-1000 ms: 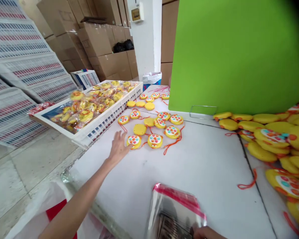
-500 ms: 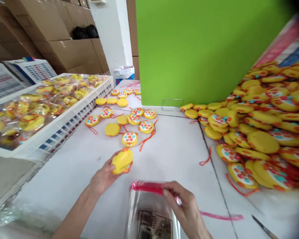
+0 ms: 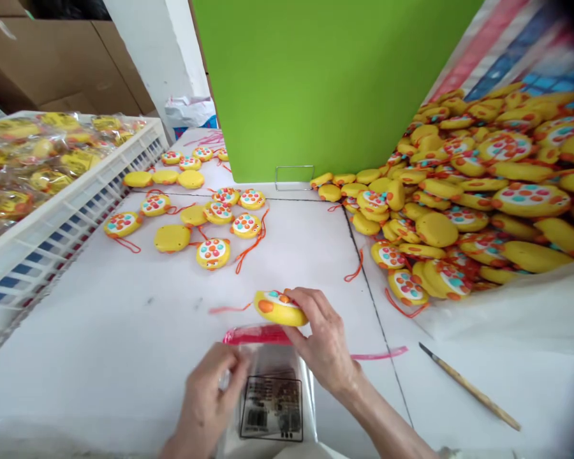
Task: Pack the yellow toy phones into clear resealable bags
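Note:
A yellow toy (image 3: 280,310) with a white front, coloured dots and an orange string is held up in my right hand (image 3: 323,335), between thumb and fingers. My left hand (image 3: 215,389) is curled closed at the left edge of a clear plastic bag (image 3: 309,398), its fingertips pinching there, slightly blurred. The bag lies on the table below the toy. It has a pink strip (image 3: 253,334) along its top edge and a dark printed panel (image 3: 272,408).
Several similar toys (image 3: 213,253) lie on the white table, with a large heap (image 3: 437,229) at right. A white crate (image 3: 76,223) of bagged toys stands at left. A wooden-handled knife (image 3: 469,386) and a pink strip piece (image 3: 382,355) lie right. A green panel (image 3: 325,89) rises behind.
The yellow toy has passed from my left hand to my right. My left hand has come down to the bag, and my right has left its pink edge. The view has shifted right.

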`<state>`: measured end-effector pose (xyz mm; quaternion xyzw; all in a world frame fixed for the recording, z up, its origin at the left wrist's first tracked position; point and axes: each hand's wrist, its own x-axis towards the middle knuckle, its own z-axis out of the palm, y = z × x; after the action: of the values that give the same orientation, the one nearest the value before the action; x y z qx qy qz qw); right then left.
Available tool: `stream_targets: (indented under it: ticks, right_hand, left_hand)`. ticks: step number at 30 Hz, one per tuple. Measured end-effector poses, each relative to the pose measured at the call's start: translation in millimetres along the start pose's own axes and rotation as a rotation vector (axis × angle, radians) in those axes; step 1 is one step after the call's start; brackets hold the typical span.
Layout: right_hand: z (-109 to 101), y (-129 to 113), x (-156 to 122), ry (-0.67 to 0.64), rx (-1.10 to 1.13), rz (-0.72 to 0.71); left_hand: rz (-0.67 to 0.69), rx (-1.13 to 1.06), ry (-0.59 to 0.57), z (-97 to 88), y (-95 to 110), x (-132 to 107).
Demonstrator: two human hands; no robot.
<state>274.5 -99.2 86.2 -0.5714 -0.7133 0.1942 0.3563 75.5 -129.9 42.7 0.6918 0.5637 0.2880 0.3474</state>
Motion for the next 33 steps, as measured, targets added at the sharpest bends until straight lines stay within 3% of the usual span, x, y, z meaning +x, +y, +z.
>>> stream_targets:
  ticks: [3,6,8,12,17,24,29,33]
  right_hand:
    - [-4,4,-4,0.004,-0.001,0.013]
    - [-4,7,-18,-0.065,0.090,0.140]
    - [-4,10,-30,-0.111,0.176,0.282]
    - [-5,21,-49,-0.163,0.333,0.549]
    - [-7,34,-64,-0.164,0.597,0.719]
    - [-18,33,-73,-0.196,0.589,0.780]
    - [-39,32,-79,-0.432,0.505,0.803]
    - [-46,21,-80,-0.559,0.850,0.821]
  left_hand:
    - [0.330,0.218,-0.014,37.7,-4,-20]
    - [0.386,0.451,0.010,69.2,-11,-30]
    - [0.381,0.487,-0.016,77.8,-14,-32]
    - [0.366,0.426,-0.076,75.2,-12,-31]
    - [0.385,0.400,-0.039,73.2,-10,-30]
    - [0.328,0.313,-0.063,67.7,-7,-29]
    - [0.260,0.227,-0.028,62.9,-9,-27]
    - [0.351,0.210,-0.036,64.9,-12,-25]
